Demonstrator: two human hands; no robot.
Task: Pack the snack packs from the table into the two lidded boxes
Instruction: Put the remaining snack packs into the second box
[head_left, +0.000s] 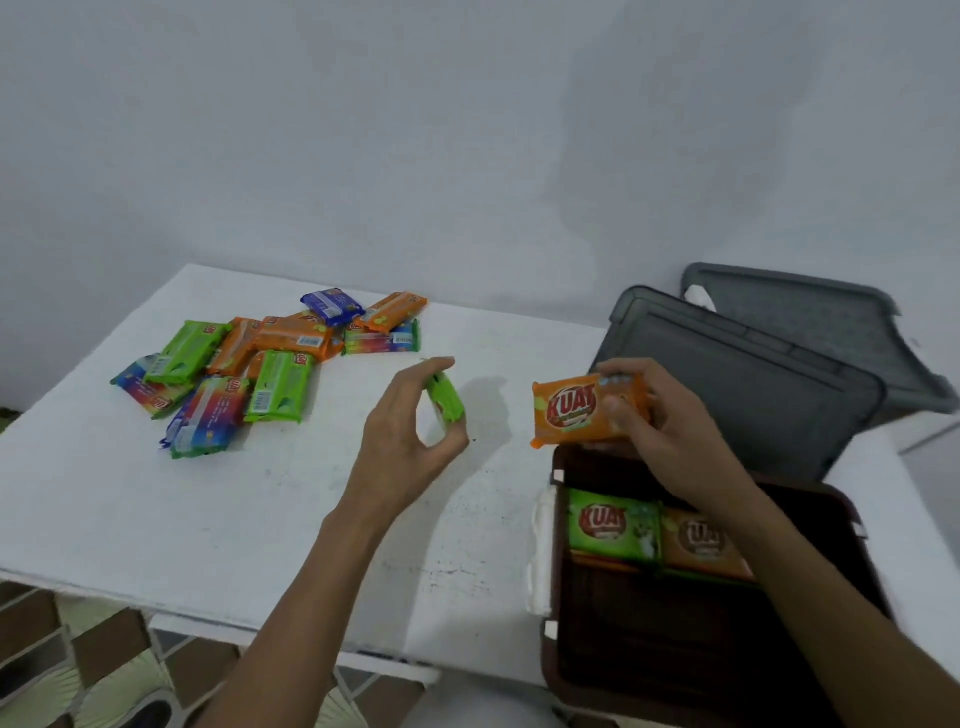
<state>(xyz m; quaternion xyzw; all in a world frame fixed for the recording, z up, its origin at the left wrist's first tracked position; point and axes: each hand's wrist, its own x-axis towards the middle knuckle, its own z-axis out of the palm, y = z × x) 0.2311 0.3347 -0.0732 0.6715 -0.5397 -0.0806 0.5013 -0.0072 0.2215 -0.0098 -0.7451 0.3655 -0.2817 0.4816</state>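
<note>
Head view shows a scuffed white table (260, 519) against a white wall (415, 130), where the left hand (400, 436) pinches a green plastic snack pack (448, 400) mid-table, the right hand (665, 426) grips an orange pack (569, 410) over the near-right dark brown box (549, 665), loose packs (260, 364) heaped far left.

Snack packs (249, 369) (green, orange, blue, rainbow) lie piled far left. A green pack (445, 397) is held mid-scene, an orange pack (571, 413) over the open brown box (649, 639), near right, which holds two more packs (613, 525). The grey box (831, 332) sits far right.
</note>
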